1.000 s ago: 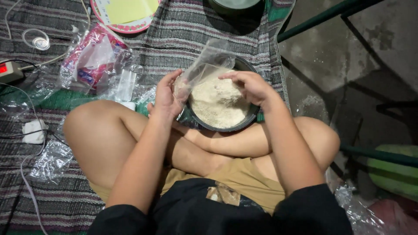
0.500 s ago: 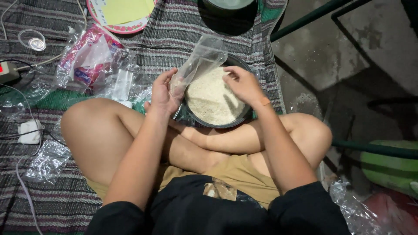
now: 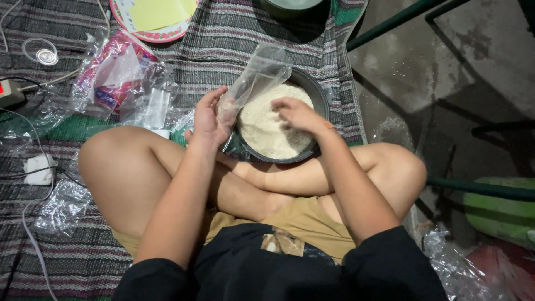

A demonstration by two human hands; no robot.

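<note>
1. Head view looks down on a person sitting cross-legged on a striped woven mat (image 3: 234, 39), with a round dark bowl (image 3: 322, 100) of pale, crumbly white grain or meal (image 3: 267, 131) resting against the crossed legs.
2. Left hand (image 3: 209, 120) is at the bowl's left rim, fingers curled and clamped on the lower part of a small clear plastic bag (image 3: 256, 75); the bag stands tilted up and away from the hand, its mouth over the far-left edge of the bowl.
3. Right hand (image 3: 298, 114) is over the white contents, palm down. It is blurred, so I cannot tell whether its fingers are pinched on any of the meal or loosely together.
4. The two hands are near each other, with the bag's lower end between them.
5. Left of the bowl, on the mat, lies a heap of crumpled clear wrappers with a red-and-blue printed packet (image 3: 114, 75) among them.
6. Beyond that, at the top edge, is a round plate with a pink patterned rim (image 3: 159, 36) carrying a yellow sheet (image 3: 156, 11).
7. At the far left are a white plug adapter (image 3: 39, 170) with thin white cables, and a small clear round lid (image 3: 42, 53).
8. More crumpled clear plastic (image 3: 61, 203) lies beside the person's left knee.
9. To the right the mat ends at a bare concrete floor (image 3: 423, 67), crossed by dark green metal bars (image 3: 401, 19).
</note>
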